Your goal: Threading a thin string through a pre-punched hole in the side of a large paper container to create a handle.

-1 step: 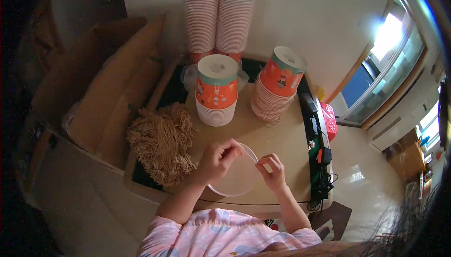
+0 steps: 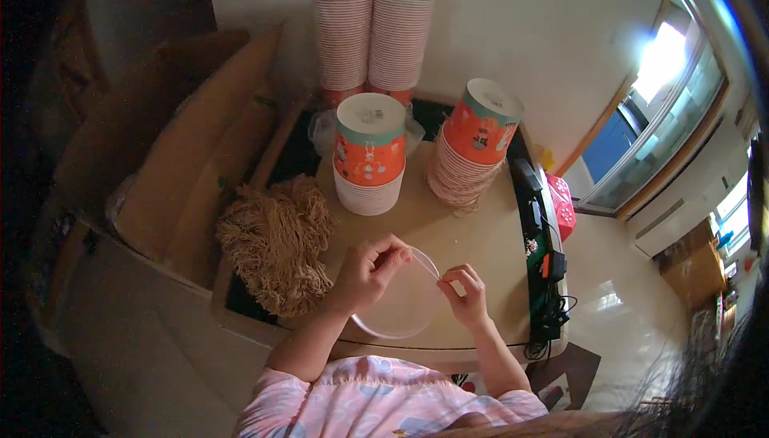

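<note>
Pinching the white rim (image 2: 394,336) near the table's front edge (image 2: 481,352), the right hand (image 2: 465,295) should hold lightly; the left hand (image 2: 368,275) has fingers closed, on what I cannot tell.

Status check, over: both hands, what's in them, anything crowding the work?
Left hand and right hand pinching at far side of round white rim. Brown cord bundle close on the left. Stacked tubs standing beyond.

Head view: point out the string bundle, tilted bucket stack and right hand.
String bundle (image 2: 276,246): head view, middle of the tan strands.
Tilted bucket stack (image 2: 475,140): head view, orange band.
Right hand (image 2: 469,297): head view, middle of the hand.
</note>
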Demonstrator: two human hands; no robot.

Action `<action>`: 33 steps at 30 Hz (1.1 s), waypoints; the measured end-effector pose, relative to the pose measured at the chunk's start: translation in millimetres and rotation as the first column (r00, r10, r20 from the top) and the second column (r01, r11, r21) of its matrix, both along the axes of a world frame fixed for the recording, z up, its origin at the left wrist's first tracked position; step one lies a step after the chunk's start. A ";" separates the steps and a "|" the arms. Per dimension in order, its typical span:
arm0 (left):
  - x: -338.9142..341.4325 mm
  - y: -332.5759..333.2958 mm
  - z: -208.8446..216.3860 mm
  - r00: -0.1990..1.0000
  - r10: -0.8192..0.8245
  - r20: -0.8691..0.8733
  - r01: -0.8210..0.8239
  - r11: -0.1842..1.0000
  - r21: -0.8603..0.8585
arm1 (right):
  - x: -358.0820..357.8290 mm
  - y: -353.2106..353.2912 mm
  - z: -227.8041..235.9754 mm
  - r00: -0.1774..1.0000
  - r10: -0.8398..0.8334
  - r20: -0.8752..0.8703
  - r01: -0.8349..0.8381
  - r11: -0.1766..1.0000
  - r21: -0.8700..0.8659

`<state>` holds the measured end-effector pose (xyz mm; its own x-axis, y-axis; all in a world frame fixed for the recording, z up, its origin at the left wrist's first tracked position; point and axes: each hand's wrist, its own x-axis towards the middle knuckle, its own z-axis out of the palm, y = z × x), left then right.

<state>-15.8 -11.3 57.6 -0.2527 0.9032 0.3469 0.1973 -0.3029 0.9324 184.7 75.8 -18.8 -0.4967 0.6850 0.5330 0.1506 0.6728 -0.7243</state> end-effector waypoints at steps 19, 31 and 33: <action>-7.1 17.3 -10.1 0.939 0.057 -0.338 -0.075 0.996 -0.042 | -11.6 16.7 28.9 0.990 0.094 -0.107 -0.134 0.863 -0.486; -70.3 39.6 -135.3 0.986 0.140 0.089 -0.096 0.918 -0.386 | -12.9 90.1 -108.3 0.954 0.298 0.043 -0.096 0.436 -0.895; -71.6 29.4 -136.9 0.990 0.021 0.139 0.031 0.931 -0.363 | -16.8 78.9 -89.9 0.894 0.393 0.214 -0.036 0.539 -0.841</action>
